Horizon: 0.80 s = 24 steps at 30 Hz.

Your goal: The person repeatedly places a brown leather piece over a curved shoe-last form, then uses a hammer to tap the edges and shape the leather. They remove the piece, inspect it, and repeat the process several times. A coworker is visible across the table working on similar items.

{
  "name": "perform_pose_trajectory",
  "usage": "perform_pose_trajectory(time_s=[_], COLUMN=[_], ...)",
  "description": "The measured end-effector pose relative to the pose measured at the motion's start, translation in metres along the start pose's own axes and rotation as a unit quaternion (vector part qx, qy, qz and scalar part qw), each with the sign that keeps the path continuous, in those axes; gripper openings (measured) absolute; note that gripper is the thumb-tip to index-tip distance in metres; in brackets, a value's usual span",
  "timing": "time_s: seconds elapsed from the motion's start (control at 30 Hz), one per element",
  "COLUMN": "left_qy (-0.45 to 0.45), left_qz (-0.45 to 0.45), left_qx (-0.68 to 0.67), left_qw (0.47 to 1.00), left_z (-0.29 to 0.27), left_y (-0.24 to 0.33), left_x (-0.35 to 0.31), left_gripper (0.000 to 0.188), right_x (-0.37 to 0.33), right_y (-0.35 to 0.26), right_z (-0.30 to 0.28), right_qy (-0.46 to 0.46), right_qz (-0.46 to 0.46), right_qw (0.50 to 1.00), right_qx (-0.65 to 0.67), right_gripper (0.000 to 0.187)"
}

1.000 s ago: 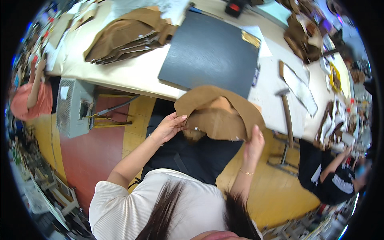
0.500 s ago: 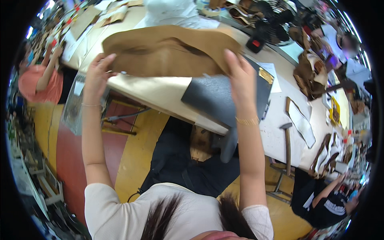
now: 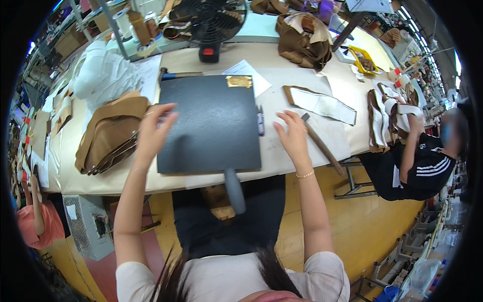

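Observation:
My left hand (image 3: 155, 132) is open over the left edge of a black slab (image 3: 211, 121), beside a stack of brown leather-like pieces (image 3: 110, 128). Nothing shows between its fingers. Past the slab's right side, my right hand (image 3: 293, 135) hovers open and holds nothing. Close by it lies a hammer (image 3: 324, 145) with a wooden handle. A pen (image 3: 260, 122) rests along the slab's right edge. Farther right is a brown piece with a white backing (image 3: 324, 104). From the slab's front edge a grey rounded handle (image 3: 234, 191) sticks out toward me.
Behind the slab lie another hammer (image 3: 181, 75) and a white sheet (image 3: 249, 75). A black fan (image 3: 211, 25) stands at the back. White plastic wrapping (image 3: 103, 75) sits at the back left, brown pieces (image 3: 304, 40) at the back right. A co-worker (image 3: 417, 156) sits at the right.
The brown piece that both hands held up has left them; brown pieces now lie stacked at the left. My hands have come down and opened, and the view has turned.

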<state>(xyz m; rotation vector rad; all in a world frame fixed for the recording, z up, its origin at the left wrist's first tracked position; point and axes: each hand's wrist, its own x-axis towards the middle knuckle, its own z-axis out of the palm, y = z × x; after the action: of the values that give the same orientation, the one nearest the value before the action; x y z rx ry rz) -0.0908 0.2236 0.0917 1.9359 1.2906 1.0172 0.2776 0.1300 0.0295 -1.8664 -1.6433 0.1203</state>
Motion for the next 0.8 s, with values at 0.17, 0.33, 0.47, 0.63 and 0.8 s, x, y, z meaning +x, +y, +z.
perform_pose_trajectory(time_s=[0.17, 0.33, 0.47, 0.63, 0.8], left_qy=[-0.311, -0.256, -0.192, -0.189, -0.157], left_qz=[-0.085, -0.272, -0.224, -0.191, -0.08], left_qx=[-0.181, -0.26, -0.186, -0.31, -0.374], left_qw=[0.929, 0.89, 0.937, 0.912, 0.91], left_z=[0.18, 0.315, 0.355, 0.332, 0.194], left_y=[0.052, 0.077, 0.107, 0.122, 0.141], left_x=[0.083, 0.136, 0.141, 0.155, 0.115], left_gripper=[0.042, 0.063, 0.062, 0.063, 0.058], right_x=[-0.05, -0.063, -0.064, -0.061, -0.067], right_y=[0.076, 0.088, 0.087, 0.081, 0.089], right_z=[-0.035, -0.013, -0.016, -0.014, -0.015], right_qy=[0.081, 0.139, 0.149, 0.161, 0.162], right_qz=[0.099, 0.091, 0.112, 0.103, 0.116], right_qw=[0.97, 0.951, 0.95, 0.954, 0.951], right_qx=[-0.206, -0.262, -0.249, -0.233, -0.235], right_gripper=[0.045, 0.045, 0.044, 0.043, 0.041])
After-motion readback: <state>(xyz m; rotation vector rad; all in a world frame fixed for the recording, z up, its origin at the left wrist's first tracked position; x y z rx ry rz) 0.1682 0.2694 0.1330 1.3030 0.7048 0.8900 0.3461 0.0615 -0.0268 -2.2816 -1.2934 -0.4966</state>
